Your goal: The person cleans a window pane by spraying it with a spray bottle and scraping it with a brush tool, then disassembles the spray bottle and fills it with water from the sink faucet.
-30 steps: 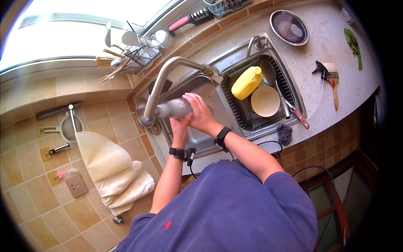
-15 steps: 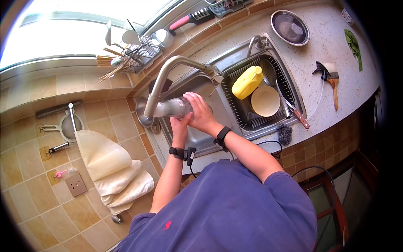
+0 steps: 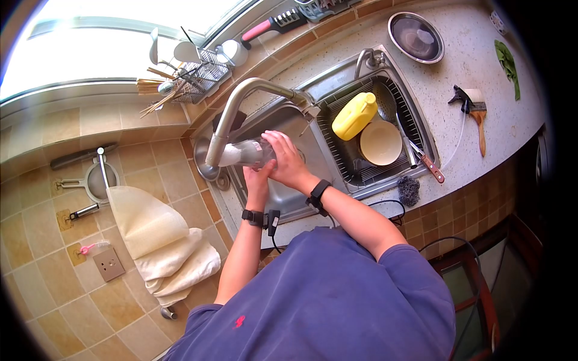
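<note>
A clear bottle (image 3: 251, 153) lies nearly sideways over the left sink basin (image 3: 295, 195), its neck pointing left under the end of the curved faucet (image 3: 232, 108). Whitish foam or water shows at the neck. My left hand (image 3: 259, 180) grips the bottle from below, near its base. Wrapped over the base from the right is my right hand (image 3: 288, 161). Both wrists wear black bands. Part of the bottle's base is hidden by my fingers.
A yellow bottle (image 3: 354, 117), a bowl (image 3: 380, 143) and utensils sit in the right basin's rack. A steel bowl (image 3: 415, 37), brush (image 3: 478, 120) and green leaf (image 3: 507, 69) lie on the counter. Cloth (image 3: 162, 240) hangs left; a scrubber (image 3: 409, 191) sits at the edge.
White foam or water has appeared at the bottle's neck, which looked grey and bare a second ago. My hands keep their hold and have barely moved.
</note>
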